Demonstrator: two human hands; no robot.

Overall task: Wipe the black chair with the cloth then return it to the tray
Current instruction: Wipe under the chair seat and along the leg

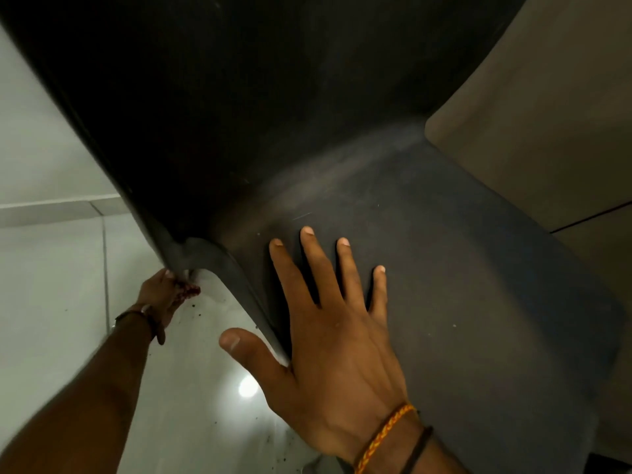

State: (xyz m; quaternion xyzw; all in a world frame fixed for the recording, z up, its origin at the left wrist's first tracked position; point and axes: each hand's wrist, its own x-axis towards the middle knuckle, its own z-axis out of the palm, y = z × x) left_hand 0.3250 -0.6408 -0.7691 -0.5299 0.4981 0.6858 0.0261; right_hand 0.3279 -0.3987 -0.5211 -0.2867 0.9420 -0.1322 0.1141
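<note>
Head view is filled mostly by the black chair (342, 131), whose dark backrest rises across the top and whose seat spreads to the right and down. Under and left of the chair lies the pale tiled floor (51, 285), with a bright round light reflection near the seat edge and some small dark specks. At the upper right stands a grey-brown surface (547, 114), just behind the seat.

The right hand (335, 336) lies flat on the seat, palm down, with its four fingers (314, 261) spread apart on the plastic and the thumb hanging over the left edge of the seat. An orange braided band and a thin dark band go around its wrist.

The left hand (160, 299) reaches under the corner where backrest and seat meet. Its fingers are closed on a small dark red thing (189, 290), perhaps the cloth, but this is too small to tell. The tray is not in view.
</note>
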